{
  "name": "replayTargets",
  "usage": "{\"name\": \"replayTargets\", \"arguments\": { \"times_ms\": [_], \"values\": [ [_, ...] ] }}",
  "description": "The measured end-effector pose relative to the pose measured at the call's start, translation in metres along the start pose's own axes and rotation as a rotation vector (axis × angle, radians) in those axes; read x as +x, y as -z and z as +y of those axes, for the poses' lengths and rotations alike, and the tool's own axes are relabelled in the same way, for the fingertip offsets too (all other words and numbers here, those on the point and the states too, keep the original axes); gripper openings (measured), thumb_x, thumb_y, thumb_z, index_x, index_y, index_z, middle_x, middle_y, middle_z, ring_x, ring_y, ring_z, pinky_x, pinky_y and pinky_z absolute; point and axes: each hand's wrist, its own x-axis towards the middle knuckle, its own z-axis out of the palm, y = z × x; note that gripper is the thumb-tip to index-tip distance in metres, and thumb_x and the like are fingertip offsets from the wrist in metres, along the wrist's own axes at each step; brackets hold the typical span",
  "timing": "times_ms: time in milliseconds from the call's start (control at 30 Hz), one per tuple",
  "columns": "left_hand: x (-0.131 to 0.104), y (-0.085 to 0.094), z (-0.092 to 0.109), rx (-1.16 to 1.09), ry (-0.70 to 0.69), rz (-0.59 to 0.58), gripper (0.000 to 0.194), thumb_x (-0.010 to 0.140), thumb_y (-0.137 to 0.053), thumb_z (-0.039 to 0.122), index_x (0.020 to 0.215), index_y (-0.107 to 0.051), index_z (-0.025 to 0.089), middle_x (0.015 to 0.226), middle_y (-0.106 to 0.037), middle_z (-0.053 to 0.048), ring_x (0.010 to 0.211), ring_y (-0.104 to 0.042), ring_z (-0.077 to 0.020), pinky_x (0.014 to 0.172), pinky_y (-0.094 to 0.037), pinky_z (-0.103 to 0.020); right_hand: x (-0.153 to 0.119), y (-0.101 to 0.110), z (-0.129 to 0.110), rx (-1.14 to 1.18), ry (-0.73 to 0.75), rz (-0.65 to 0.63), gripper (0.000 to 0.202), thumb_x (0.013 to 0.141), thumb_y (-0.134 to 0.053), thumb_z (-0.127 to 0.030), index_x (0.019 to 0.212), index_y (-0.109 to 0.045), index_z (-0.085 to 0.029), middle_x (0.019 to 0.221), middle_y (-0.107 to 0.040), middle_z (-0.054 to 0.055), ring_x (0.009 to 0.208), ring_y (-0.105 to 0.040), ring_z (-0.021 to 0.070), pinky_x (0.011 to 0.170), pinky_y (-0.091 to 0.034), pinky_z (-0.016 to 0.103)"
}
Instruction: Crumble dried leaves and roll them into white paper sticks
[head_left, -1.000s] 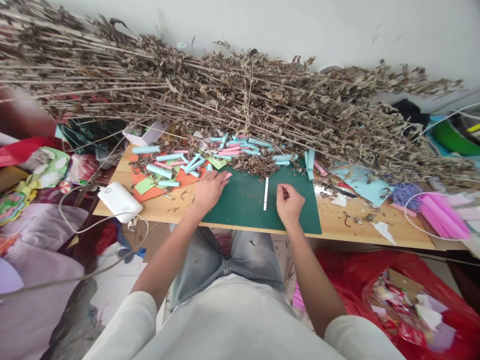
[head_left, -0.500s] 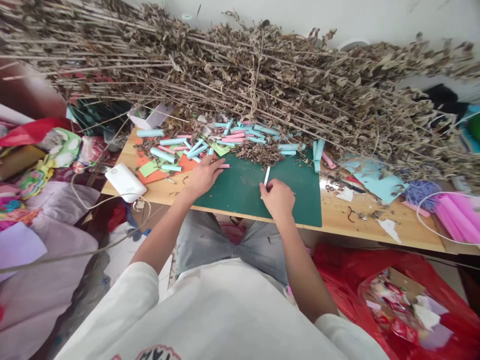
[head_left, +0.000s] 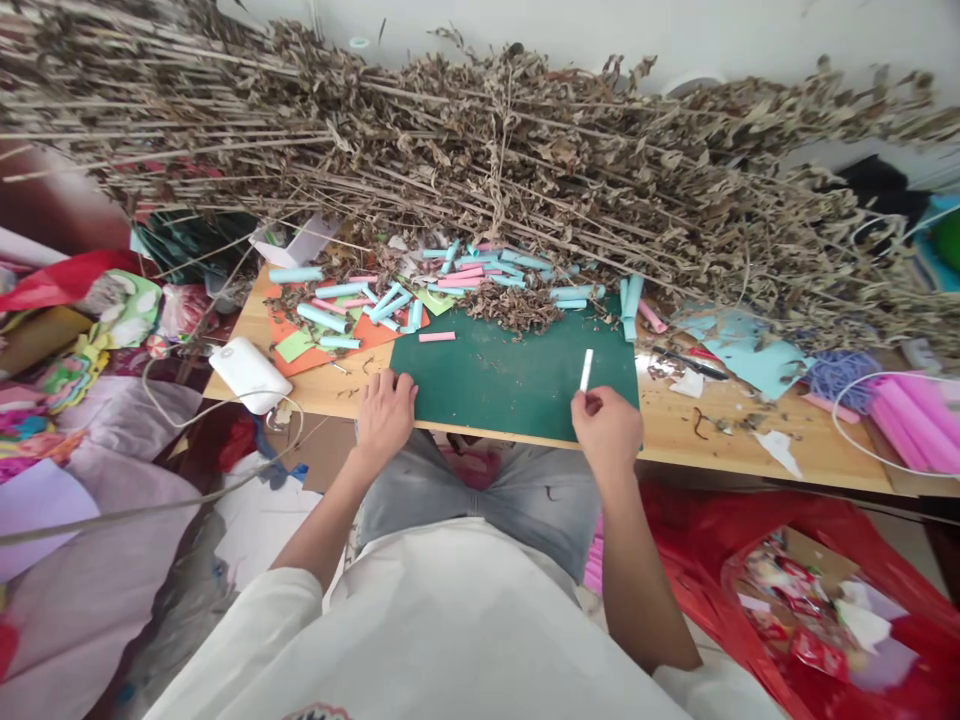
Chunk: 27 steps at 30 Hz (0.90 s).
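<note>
White stick [head_left: 586, 371], long axis toward dried plants [head_left: 600, 180]

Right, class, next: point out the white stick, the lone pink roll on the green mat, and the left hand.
White stick [head_left: 586, 370]: head view, middle of its visible length.
Pink roll [head_left: 437, 337]: head view, middle of its side.
Left hand [head_left: 387, 412]: head view, back of the hand.

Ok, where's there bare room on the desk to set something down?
The green mat is mostly bare between the left hand and the white stick, crumbs aside. Paper rolls and dried leaves crowd its far edge.
</note>
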Motion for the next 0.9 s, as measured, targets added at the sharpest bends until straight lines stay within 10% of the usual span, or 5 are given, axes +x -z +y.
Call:
{"name": "replayTargets", "arguments": {
  "times_ms": [200,467,667,900],
  "values": [
    [0.013,-0.005,0.009,-0.125,-0.088,0.012,0.031,0.100,-0.034,0.032,0.090,-0.060,0.017,0.090,-0.060,-0.012,0.088,-0.053,-0.0269,0.079,-0.041,-0.038,0.005,-0.005,0.017,0.036,-0.013,0.074,0.023,0.085,-0.052,-0.035,0.074,-0.064,-0.019,0.066,-0.063,0.004,0.061,-0.053,0.0177,0.059,-0.029,0.029],
    [0.053,-0.011,0.070,-0.453,-0.231,0.119,0.035,0.101,-0.038,0.033,0.104,-0.069,0.017,0.096,-0.070,-0.011,0.089,-0.060,-0.0221,0.080,-0.044,-0.035,0.024,-0.011,0.004,-0.059,0.000,0.017,0.023,0.086,-0.054,-0.038,0.077,-0.063,-0.018,0.073,-0.063,0.005,0.065,-0.052,0.0173,0.059,-0.027,0.028],
    [0.075,-0.014,0.098,-0.660,-0.175,0.132,0.040,0.101,-0.036,0.028,0.133,-0.055,0.015,0.101,-0.069,-0.012,0.093,-0.063,-0.0230,0.085,-0.049,-0.035,0.062,-0.016,-0.030,0.058,0.174,0.071,0.028,0.089,-0.055,-0.044,0.095,-0.066,-0.018,0.088,-0.067,0.008,0.081,-0.060,0.0207,0.066,-0.036,0.029],
    [0.075,-0.013,0.097,-0.804,-0.166,0.135,0.032,0.098,-0.043,0.026,0.122,-0.062,0.019,0.108,-0.070,-0.010,0.097,-0.066,-0.0219,0.089,-0.052,-0.035,0.094,-0.031,-0.065,0.050,0.142,0.032,0.019,0.087,-0.053,-0.028,0.091,-0.069,-0.017,0.093,-0.068,0.011,0.083,-0.062,0.0219,0.070,-0.042,0.030]
  ]
}}
